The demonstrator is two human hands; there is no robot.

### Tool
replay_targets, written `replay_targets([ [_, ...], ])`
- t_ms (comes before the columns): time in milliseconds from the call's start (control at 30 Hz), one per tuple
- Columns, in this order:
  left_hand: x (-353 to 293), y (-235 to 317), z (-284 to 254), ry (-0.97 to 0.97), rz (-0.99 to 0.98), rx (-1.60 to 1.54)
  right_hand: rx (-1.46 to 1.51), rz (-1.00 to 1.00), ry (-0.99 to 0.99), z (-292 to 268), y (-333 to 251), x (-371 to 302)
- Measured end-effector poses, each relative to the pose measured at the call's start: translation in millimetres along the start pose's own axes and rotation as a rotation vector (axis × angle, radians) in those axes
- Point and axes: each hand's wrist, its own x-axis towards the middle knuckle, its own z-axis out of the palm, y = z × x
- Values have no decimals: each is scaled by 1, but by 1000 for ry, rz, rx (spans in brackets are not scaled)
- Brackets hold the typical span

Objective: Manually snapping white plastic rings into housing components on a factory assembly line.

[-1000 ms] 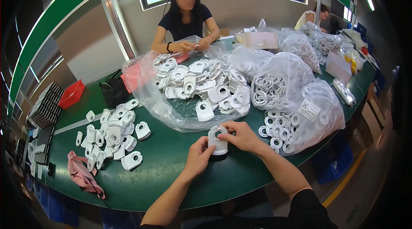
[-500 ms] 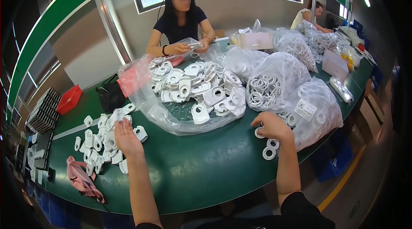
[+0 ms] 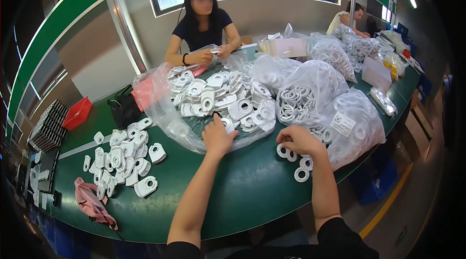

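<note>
My left hand (image 3: 218,136) reaches over the near edge of a large clear plastic bag (image 3: 194,143), its fingers apart beside a heap of white plastic parts (image 3: 241,108), each flat with a round hole. Whether a fingertip touches a part cannot be made out. My right hand (image 3: 302,141) is bent downward with curled fingers at a white ring (image 3: 281,150), seemingly pinching it; the fingertips are partly hidden. More white rings (image 3: 301,175) lie just below that hand. Left of my arms, a loose pile of the white holed parts (image 3: 124,159) is spread on the green table (image 3: 233,200).
Clear bags of rings (image 3: 357,128) crowd the right side. A co-worker (image 3: 206,28) across the table handles a white part; another person (image 3: 347,18) sits far right. A pink cloth item (image 3: 92,203), a black bag (image 3: 124,109), a red bin (image 3: 77,113) and stacked trays (image 3: 48,123) are on the left.
My left hand has moved right, from the loose pile to the bag's near edge, and another white part shows at the pile's edge. My right hand has shifted slightly left among the rings.
</note>
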Motion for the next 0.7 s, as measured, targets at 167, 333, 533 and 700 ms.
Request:
replay_targets([
  [167, -3, -1, -8, 233, 21, -195, 231, -174, 228, 7, -25, 7],
  [333, -34, 18, -55, 274, 150, -730, 463, -187, 150, 24, -32, 13],
  [533, -100, 5, -52, -163, -343, -1586, 264, -249, -105, 42, -41, 14],
  [700, -102, -13, -49, -436, -597, -1922, 465, -279, -36, 55, -42, 20],
])
